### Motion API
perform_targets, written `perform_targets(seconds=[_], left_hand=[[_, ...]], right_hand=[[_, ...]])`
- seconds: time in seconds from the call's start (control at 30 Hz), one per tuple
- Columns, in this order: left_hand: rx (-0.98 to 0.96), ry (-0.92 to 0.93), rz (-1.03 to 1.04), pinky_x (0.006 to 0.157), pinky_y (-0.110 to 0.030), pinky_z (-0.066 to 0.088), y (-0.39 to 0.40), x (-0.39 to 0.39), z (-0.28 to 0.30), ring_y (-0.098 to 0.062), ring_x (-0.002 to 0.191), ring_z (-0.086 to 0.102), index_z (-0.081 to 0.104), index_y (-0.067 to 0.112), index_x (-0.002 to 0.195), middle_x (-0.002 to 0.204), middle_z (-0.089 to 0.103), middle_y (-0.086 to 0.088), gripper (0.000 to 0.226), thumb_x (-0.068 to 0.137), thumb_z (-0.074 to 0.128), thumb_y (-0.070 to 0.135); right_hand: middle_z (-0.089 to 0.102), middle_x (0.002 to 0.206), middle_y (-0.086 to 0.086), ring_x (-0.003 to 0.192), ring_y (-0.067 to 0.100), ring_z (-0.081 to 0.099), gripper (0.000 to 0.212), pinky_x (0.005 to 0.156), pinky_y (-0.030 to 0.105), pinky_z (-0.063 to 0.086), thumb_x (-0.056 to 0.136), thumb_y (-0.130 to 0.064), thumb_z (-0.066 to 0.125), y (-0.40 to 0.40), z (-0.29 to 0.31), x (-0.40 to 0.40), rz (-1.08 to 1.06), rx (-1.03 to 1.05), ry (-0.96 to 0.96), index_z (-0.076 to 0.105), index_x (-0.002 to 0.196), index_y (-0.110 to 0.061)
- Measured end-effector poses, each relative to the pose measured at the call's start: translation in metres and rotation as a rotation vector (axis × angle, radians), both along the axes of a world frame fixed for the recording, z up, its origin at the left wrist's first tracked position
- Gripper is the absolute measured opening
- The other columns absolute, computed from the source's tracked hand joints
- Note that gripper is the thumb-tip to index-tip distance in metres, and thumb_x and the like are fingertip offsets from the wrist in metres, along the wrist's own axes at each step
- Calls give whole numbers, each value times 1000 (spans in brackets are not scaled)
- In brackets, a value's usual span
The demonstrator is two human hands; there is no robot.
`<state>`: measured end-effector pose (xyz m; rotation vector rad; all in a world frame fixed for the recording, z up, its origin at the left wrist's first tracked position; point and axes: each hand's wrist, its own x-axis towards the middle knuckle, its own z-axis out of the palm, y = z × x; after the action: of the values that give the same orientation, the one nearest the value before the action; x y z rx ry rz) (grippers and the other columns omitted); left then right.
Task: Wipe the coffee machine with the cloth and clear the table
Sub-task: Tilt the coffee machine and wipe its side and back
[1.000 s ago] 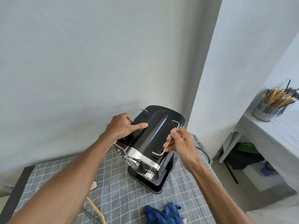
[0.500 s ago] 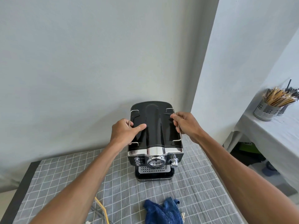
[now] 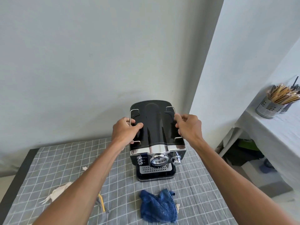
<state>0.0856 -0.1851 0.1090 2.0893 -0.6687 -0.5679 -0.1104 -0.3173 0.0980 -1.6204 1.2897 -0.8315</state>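
- Coffee machine (image 3: pixel 156 140) stands upright on the checked table (image 3: pixel 194 184), front facing the camera.
- Left hand (image 3: pixel 125 129) grips its left top rail; right hand (image 3: pixel 189 127) curls at the right rail, likely steadying it.
- Blue cloth (image 3: pixel 158 207) lies unused just in front.

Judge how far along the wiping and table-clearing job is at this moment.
Done: nothing clearly shows. In hand: the left hand grips the coffee machine at its left rail; the right hand is at the right rail. Left: the blue cloth lies untouched in front, and the paper scraps remain on the table.
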Motion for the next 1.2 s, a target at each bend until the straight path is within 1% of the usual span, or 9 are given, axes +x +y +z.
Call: perform_targets(seconds=[0.1,0.2,0.27,0.43,0.53,0.87,0.97,1.1,1.2], left_hand=[[-5,-19,17,44,-26,53,-2,-1,-2,-12,61,63,65,19,100,85,69,3,34,80,83,39],[-4,-28,49,58,-37,62,-6,-3,-2,-14,58,63,64,18,98,80,68,2,36,78,83,41],[-20,-23,66,67,-43,64,-8,-5,-4,-15,66,66,63,20,96,82,69,2,36,78,83,43],[-51,-15,66,74,-44,64,-19,-13,-5,-21,77,71,63,21,97,82,68,3,35,78,83,42],[-48,-34,71,81,-43,61,-25,-16,-8,-19,84,70,62,22,96,81,66,6,33,79,82,42],[-76,-21,104,75,-38,62,-21,-17,-10,-8,78,67,66,24,100,90,67,10,35,77,82,44],[-106,-14,146,64,-27,51,-18,-23,-15,-4,77,63,67,24,101,92,68,10,31,81,79,45],[-189,59,232,62,-28,44,-10,-26,-23,-11,74,62,67,23,99,85,67,8,38,81,76,56],[-277,127,232,60,-28,42,2,-27,-35,-11,59,51,65,21,98,69,56,8,43,83,73,61]], right_hand=[[74,74,6,72,26,69,40,77,31,53,104,-37,55,-1,-3,3,4,-138,166,78,87,-9],[75,74,10,74,31,70,43,81,37,57,105,-36,54,-9,2,6,26,-196,213,77,84,-5],[78,81,10,78,30,73,42,82,34,57,104,-35,56,-15,8,7,48,-210,231,79,88,-5],[78,83,10,81,27,73,40,81,29,55,103,-34,57,-29,11,-1,49,-209,224,80,89,-4],[74,76,4,76,23,70,38,84,36,58,102,-38,59,-35,7,-7,47,-169,193,80,92,-8],[72,73,1,73,19,68,37,87,42,60,100,-45,58,-30,-1,-8,41,-131,122,78,95,-15],[74,74,-3,78,17,70,38,86,37,58,95,-50,59,-24,-8,-12,-12,-92,70,78,86,-19],[69,74,-6,72,13,64,41,70,30,51,96,-53,57,-10,-17,-26,-28,-35,12,70,79,-18],[66,71,4,65,16,59,48,63,41,55,99,-56,49,0,-31,-40,-10,-10,-28,62,79,-14]])
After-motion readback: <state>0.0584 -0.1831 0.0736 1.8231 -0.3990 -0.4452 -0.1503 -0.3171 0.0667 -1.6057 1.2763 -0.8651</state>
